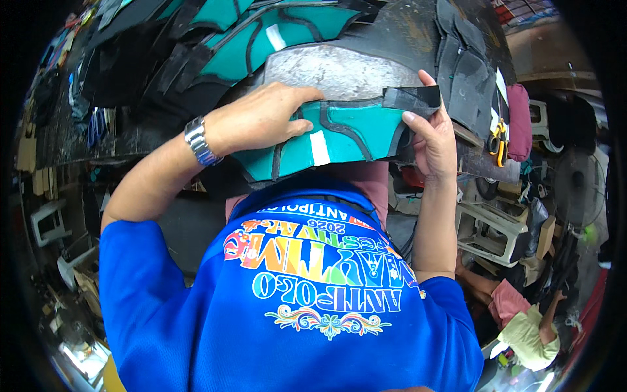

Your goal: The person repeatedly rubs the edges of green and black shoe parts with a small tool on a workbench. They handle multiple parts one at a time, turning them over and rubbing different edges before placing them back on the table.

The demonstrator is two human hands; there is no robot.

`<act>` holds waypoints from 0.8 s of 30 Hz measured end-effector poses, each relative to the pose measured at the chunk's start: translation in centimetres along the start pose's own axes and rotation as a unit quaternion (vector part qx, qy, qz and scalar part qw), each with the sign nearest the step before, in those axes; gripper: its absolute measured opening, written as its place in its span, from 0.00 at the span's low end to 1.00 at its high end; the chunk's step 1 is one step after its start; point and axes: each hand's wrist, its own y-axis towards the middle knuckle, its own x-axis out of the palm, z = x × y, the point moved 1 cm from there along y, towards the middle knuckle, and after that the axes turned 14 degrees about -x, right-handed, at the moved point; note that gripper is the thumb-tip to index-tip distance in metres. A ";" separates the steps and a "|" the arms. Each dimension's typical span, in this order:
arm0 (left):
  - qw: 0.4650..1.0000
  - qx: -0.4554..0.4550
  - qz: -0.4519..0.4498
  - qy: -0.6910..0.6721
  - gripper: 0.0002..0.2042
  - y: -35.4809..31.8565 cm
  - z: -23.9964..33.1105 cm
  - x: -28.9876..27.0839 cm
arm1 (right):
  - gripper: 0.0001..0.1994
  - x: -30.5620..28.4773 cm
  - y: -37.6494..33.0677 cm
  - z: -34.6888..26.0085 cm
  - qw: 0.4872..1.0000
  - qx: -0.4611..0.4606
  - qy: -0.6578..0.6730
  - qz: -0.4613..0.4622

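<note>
A teal fabric panel (356,130) with black binding strips and a white patch lies near the table's front edge, close to my body. My left hand (264,121) grips its left part, thumb on the teal face and index finger along the far edge; the other fingers are hidden. At the panel's right end my right hand (434,134) is closed, thumb on top and fingers behind. Between them is a black strip (411,98) lying across the panel's far right corner. Just beyond the panel sits a worn, grey-white flat plate (339,65).
Similar teal panels (281,39) lie at the back left among black pieces. Black fabric pieces (464,72) are stacked to the right. Orange-handled scissors (499,142) and a maroon cushion-like piece (519,122) are at the right edge. Another person (522,320) is at the lower right, near a fan (579,176).
</note>
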 end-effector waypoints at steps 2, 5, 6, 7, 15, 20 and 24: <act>0.996 0.034 0.038 0.069 0.23 0.0 0.2 -0.2 | 0.42 0.4 -0.4 0.6 1.000 -0.024 0.003 0.000; 0.993 0.089 0.064 0.047 0.24 1.7 1.4 0.0 | 0.43 0.5 -0.7 1.2 0.999 -0.045 -0.017 0.013; 0.991 0.110 0.074 0.020 0.24 2.7 1.9 0.2 | 0.43 0.5 -0.8 1.2 0.998 -0.042 -0.030 0.028; 0.994 0.102 0.041 -0.016 0.21 4.0 2.5 0.6 | 0.44 0.5 -0.9 1.2 0.997 -0.056 -0.042 0.014; 0.990 0.055 0.041 -0.119 0.16 8.4 3.2 2.9 | 0.39 0.4 -1.3 -0.9 0.774 -0.295 -0.560 -0.022; 0.988 0.053 0.078 -0.119 0.15 8.7 2.6 3.7 | 0.20 1.2 -0.8 0.5 0.695 -0.250 -0.639 -0.212; 0.978 0.053 0.088 -0.181 0.14 8.6 2.2 4.4 | 0.17 1.1 -0.5 0.8 0.689 -0.272 -0.642 -0.198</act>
